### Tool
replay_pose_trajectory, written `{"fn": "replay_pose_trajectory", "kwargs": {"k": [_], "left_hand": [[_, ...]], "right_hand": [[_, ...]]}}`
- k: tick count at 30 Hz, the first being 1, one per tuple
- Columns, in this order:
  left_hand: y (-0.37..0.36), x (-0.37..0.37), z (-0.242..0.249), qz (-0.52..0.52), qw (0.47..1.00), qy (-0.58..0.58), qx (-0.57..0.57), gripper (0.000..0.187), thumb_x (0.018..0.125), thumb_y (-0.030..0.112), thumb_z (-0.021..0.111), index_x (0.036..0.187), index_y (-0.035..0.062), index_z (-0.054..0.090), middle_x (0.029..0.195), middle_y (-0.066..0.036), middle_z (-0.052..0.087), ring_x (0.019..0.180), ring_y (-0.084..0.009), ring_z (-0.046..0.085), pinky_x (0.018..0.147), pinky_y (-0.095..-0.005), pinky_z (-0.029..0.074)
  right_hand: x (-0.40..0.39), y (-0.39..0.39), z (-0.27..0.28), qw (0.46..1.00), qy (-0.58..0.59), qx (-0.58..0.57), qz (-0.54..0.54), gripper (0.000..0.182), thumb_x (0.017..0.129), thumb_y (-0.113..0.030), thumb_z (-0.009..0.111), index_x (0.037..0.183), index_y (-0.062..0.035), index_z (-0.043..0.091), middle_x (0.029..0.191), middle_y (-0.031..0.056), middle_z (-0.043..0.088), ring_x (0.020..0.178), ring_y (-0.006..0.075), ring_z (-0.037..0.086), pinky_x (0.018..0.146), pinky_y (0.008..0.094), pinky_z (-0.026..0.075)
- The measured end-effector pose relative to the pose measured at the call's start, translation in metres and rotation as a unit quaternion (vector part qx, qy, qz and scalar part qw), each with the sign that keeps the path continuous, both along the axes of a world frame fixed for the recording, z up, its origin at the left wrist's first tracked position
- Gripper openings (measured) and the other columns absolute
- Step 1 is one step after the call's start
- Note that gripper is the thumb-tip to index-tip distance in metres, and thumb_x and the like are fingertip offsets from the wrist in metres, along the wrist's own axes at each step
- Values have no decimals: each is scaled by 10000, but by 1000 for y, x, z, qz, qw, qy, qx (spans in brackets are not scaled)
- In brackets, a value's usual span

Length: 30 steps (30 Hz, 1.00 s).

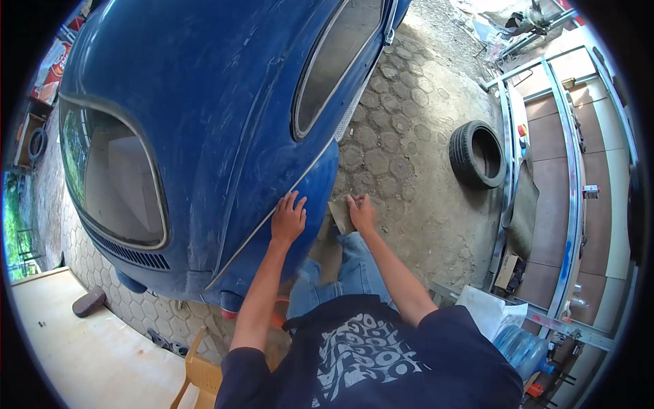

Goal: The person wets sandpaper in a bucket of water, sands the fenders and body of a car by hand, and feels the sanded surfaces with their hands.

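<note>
A blue rounded car [225,136] with scuffed, dusty paint fills the left and middle of the view. My left hand [289,218] lies on its rear fender, fingers spread beside a pale trim strip [248,240] that runs along the seam. Just right of the fender, my right hand [362,213] pinches a greyish-brown sheet of sandpaper [341,217] between thumb and fingers. The sheet hangs apart from the bodywork, and part of it is hidden behind the fingers.
A loose tyre [477,155] lies on the paved ground to the right, near a metal frame [565,136]. Lower right are large blue water bottles [521,351]. A yellow chair [202,371] and a pale board [95,341] holding a dark block [89,302] are lower left.
</note>
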<state>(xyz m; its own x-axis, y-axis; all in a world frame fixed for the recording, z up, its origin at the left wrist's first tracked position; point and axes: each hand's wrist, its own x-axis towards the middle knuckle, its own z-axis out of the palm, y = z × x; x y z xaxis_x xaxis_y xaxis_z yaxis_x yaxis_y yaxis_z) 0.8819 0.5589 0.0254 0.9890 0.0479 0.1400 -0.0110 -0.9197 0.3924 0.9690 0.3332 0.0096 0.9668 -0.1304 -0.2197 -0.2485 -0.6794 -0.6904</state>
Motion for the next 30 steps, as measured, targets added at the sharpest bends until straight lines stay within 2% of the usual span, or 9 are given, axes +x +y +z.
{"fn": "replay_pose_trajectory", "kwargs": {"k": [3,6,9,12,13,16,19,23,30], "left_hand": [[14,26,-29,-91,996,11,9,466,965,224,546,1409,85,531,1511,-128,459,1421,-301,410,1168,-416,356],[23,30,-58,-165,982,29,82,534,955,241,529,1453,56,481,1547,-140,423,1443,-299,387,1180,-448,329],[23,28,-60,-157,981,68,88,537,949,253,527,1439,38,491,1535,-138,442,1443,-289,392,1196,-433,294],[23,29,-52,-167,975,95,113,529,948,275,522,1427,51,508,1533,-132,450,1446,-279,394,1199,-424,278],[23,30,-56,-166,974,88,123,525,947,279,519,1423,57,514,1535,-130,449,1446,-275,396,1198,-423,276],[22,24,-58,-165,971,87,150,521,945,291,510,1421,80,524,1541,-121,446,1443,-263,402,1193,-419,274],[22,27,-56,-169,965,100,175,542,948,301,491,1457,115,500,1555,-101,433,1448,-245,396,1195,-409,265],[18,33,-50,-166,959,115,197,578,958,303,466,1518,163,442,1584,-74,403,1469,-222,366,1207,-389,244],[18,29,-49,-166,963,105,184,572,937,286,492,1494,154,477,1552,-98,440,1448,-249,393,1191,-411,277]], "right_hand": [[47,34,-35,996,27,78,19,355,815,-217,800,1060,-50,604,911,153,718,857,296,706,778,393,526],[61,80,-3,986,-43,159,-3,386,762,-119,800,1095,-58,616,910,130,689,865,294,682,787,401,520],[50,89,3,978,-126,118,117,423,781,-76,739,1189,-62,627,971,129,645,951,306,634,831,408,507],[19,95,-16,979,-73,84,171,513,794,-31,677,1300,-85,615,1034,147,587,1015,328,578,878,425,485],[8,95,-17,980,-38,68,183,550,833,-37,636,1377,-107,587,1189,177,586,1172,367,544,965,437,458],[-1,98,-26,973,-137,45,179,554,884,-69,608,1432,-122,547,1400,200,533,1349,408,458,1076,454,409],[21,104,-71,971,-127,148,136,492,958,-126,542,1448,-86,521,1535,225,426,1447,416,359,1164,474,329],[129,101,-133,975,-24,214,-44,447,1043,-197,431,1477,-104,489,1566,230,375,1471,431,297,1208,470,250],[35,105,-80,988,-20,145,41,457,1058,-245,384,1500,-174,475,1629,201,269,1504,446,206,1227,498,194]]}}
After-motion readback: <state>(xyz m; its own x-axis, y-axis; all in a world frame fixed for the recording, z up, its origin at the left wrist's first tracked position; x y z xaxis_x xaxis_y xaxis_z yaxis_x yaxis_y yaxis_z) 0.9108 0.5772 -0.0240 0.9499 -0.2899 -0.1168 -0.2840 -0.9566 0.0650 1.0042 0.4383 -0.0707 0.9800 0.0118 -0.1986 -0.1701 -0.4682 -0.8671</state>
